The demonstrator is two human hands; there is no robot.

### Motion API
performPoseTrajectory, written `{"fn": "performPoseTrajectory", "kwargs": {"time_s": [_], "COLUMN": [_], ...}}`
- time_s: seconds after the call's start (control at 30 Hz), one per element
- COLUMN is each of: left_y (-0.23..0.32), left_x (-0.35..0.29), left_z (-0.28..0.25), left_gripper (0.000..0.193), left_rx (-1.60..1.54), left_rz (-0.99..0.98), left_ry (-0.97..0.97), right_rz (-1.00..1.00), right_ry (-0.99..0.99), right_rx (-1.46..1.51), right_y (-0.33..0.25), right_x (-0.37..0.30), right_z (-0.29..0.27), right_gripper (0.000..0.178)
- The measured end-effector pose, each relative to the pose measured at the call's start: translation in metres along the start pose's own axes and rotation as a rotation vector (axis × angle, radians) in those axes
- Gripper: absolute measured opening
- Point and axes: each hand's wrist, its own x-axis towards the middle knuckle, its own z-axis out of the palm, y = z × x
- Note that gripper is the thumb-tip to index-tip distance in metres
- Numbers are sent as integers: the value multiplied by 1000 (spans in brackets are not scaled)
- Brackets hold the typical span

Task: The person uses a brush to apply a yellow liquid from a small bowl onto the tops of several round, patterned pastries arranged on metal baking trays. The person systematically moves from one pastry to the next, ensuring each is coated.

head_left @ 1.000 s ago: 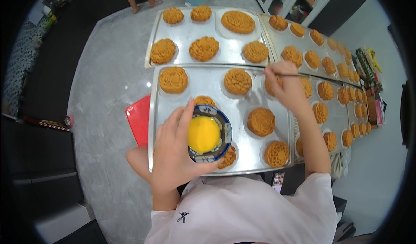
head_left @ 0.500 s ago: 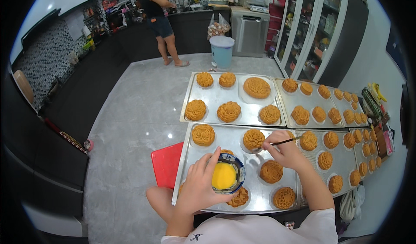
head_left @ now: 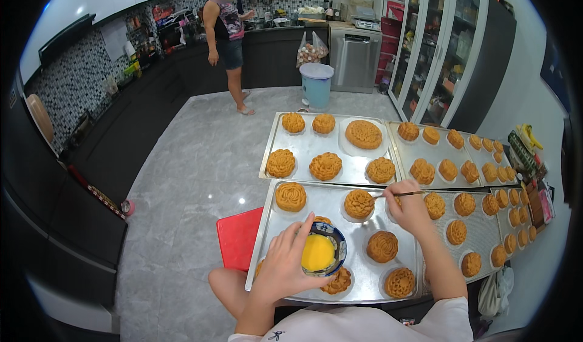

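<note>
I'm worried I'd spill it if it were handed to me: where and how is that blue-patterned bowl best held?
Probably by the right-hand rim of the bowl, coming from the right: the left hand covers its left and near sides. Its round, open top shows yellow liquid, so gripping from outside and keeping it level seems safest.
</note>
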Motion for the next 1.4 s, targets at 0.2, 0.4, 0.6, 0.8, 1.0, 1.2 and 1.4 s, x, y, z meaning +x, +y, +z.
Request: {"fn": "performPoseTrajectory", "kwargs": {"time_s": [0.2, 0.4, 0.6, 0.8, 1.0, 1.2, 1.4], "left_y": [0, 0, -1, 3, 0, 1, 2], "left_x": [-3, -4, 2, 2, 0, -1, 0], "left_z": [1, 1, -1, -1, 0, -1, -2], "left_gripper": [126, 128, 127, 125, 123, 125, 125], "left_rx": [-7, -5, 35, 10, 2, 26, 35], "left_rz": [-26, -25, -5, -7, 9, 4, -8], "left_ry": [4, -23, -24, -15, -4, -10, -15], "right_rz": [-84, 3, -65, -57, -77, -2, -69], "right_ry": [-152, -8, -139, 44, -145, 26, -151], "right_rx": [210, -21, 204, -85, 169, -45, 159], "right_y": [-25, -2, -25, -3, -25, -2, -20], "right_x": [-5, -4, -5, -1, -6, -2, -6], "right_z": [-1, -5, -2, -1, -1, -2, -2], "right_gripper": [7, 6, 6, 7, 6, 6, 6]}}
